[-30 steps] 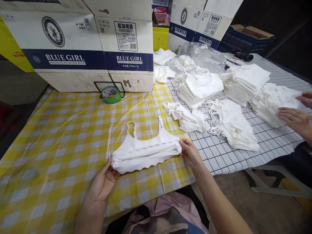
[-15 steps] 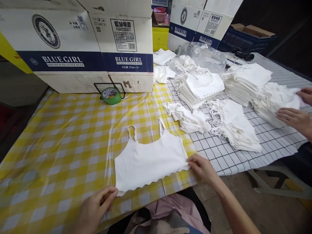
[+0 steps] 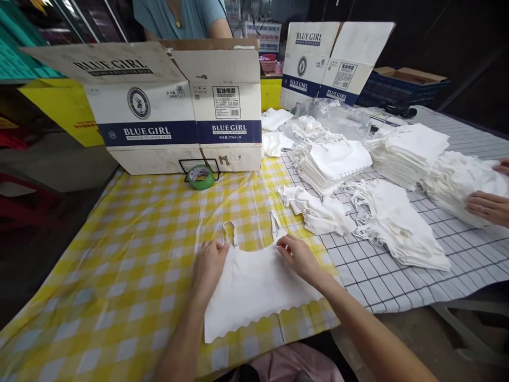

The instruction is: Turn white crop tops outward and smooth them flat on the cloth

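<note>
The tabletop (image 3: pixel 131 265) spreads out before me, its near-left part under a yellow-and-white checked cloth and its right part under a white cloth (image 3: pixel 358 289) with a black grid. A large white-and-navy Blue Girl beer carton (image 3: pixel 147 151) stands at the far edge of the checked part, with a person in a blue-grey top (image 3: pixel 189 21) behind it; a second Blue Girl carton (image 3: pixel 308 61) stands farther right, near a dark blue plastic crate (image 3: pixel 397 87). Stacks of white garments (image 3: pixel 338 159) lie on the grid cloth, and at the right edge a co-worker's hand (image 3: pixel 489 208) rests on one. My white camisole top (image 3: pixel 254 292) lies flat on the checked cloth, straps away from me, scalloped hem towards me. My left hand (image 3: pixel 209 265) and right hand (image 3: pixel 300 260) are on it, fingers closed in a pinch on the fabric at the base of each strap. A green roll of tape (image 3: pixel 201 178) sits by a black wire stand (image 3: pixel 218 168) before the nearer carton.
</note>
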`<state>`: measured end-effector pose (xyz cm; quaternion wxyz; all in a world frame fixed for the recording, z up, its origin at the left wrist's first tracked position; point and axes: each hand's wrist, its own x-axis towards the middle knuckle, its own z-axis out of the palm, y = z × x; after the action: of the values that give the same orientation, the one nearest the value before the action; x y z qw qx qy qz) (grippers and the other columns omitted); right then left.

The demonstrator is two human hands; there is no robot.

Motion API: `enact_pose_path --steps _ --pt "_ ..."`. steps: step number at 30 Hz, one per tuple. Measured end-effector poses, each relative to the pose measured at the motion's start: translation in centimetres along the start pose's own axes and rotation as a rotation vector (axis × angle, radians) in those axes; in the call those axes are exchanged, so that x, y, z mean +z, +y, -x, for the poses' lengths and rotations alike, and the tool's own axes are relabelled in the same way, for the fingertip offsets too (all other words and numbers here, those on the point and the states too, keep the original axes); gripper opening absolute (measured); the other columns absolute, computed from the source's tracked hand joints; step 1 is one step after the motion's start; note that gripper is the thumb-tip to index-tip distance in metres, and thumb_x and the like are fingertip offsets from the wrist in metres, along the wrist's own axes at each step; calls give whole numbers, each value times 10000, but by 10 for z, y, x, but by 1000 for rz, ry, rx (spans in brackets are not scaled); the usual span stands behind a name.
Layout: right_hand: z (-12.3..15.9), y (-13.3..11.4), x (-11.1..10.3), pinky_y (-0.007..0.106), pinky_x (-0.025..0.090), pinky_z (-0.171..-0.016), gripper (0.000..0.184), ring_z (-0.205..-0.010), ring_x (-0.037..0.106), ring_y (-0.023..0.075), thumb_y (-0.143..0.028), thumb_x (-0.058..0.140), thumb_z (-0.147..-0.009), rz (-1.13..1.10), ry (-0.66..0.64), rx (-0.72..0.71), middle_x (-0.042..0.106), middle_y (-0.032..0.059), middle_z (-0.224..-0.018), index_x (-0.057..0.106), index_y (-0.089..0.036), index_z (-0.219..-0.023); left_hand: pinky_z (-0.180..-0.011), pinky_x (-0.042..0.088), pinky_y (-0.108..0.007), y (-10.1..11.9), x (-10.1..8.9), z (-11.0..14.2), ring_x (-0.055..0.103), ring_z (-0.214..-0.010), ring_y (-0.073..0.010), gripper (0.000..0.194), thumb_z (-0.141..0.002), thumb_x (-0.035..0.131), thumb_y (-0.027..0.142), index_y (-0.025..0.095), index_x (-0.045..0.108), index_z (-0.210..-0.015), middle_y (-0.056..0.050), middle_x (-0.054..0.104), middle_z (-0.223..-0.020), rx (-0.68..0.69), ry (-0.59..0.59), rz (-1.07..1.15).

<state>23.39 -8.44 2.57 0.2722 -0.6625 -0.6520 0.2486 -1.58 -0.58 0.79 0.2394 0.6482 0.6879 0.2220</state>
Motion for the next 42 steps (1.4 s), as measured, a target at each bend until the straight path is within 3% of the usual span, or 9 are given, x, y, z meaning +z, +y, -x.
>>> enact_pose_path --steps 4,9,13,19,22,27,31,35,42 --pt "-49 -17 28 255 378 -650 150 -741 550 149 -258 455 -864 29 -62 -24 619 34 -853 585 -204 -813 -559 240 -278 5 18 -11 471 -631 -175 216 -648 655 382 207 541 -597 -47 554 -780 -29 48 91" --pt "-103 -36 69 254 331 -595 186 -699 532 161 -369 550 -808 69 -96 -7 616 44 -788 583 -187 -798 -556 227 -265 2 16 -17 420 -599 -147 217 -611 677 288 200 516 -494 -13 507 -663 -41 15 273" --pt "-118 -44 89 247 309 -590 59 -686 509 145 -209 537 -778 61 -133 -64 601 36 -782 570 -180 -739 -569 259 -257 -3 9 -9 419 -589 -137 171 -648 643 258 203 515 -549 17 494 -597 -69 -43 468" --pt "-117 -45 85 238 351 -643 103 -740 512 130 -185 483 -817 -29 -168 -128 580 25 -869 565 -185 -878 -598 355 -234 -11 2 12 471 -588 -111 206 -744 587 385 193 516 -725 26 534 -637 -168 -228 875" --pt "-115 -47 84 236 358 -657 289 -801 521 135 -205 575 -773 -83 -211 -152 553 23 -975 536 -222 -1059 -616 385 -237 -12 -1 19 499 -605 -111 223 -748 592 388 179 517 -724 12 547 -658 -222 -298 1037" --pt "-118 -51 90 262 351 -710 49 -890 506 166 -154 543 -767 -241 -268 -108 538 45 -952 585 -178 -777 -615 401 -232 -14 -5 28 518 -623 -113 195 -747 600 336 162 560 -668 -11 585 -678 -268 -352 1221" --pt "-126 -47 81 223 372 -595 16 -680 512 116 -186 546 -741 -430 -391 -30 577 4 -766 554 -179 -729 -654 428 -255 -19 -6 33 537 -671 -132 191 -752 573 338 165 602 -677 -22 599 -701 -273 -319 1342" --pt "-132 -39 67 200 263 -373 150 -381 303 57 -316 440 -782 -671 -617 88 622 -4 -681 507 -186 -749 -699 452 -294 -30 -6 32 551 -721 -159 239 -763 554 361 152 620 -668 -37 587 -697 -348 -343 1540" --pt "-129 -31 68 179 164 -321 220 -343 202 34 -356 502 -729 -897 -791 262 475 -43 -505 416 -193 -608 -694 450 -285 -46 -4 25 529 -732 -154 187 -738 589 311 166 564 -622 8 469 -617 -411 -331 1719"
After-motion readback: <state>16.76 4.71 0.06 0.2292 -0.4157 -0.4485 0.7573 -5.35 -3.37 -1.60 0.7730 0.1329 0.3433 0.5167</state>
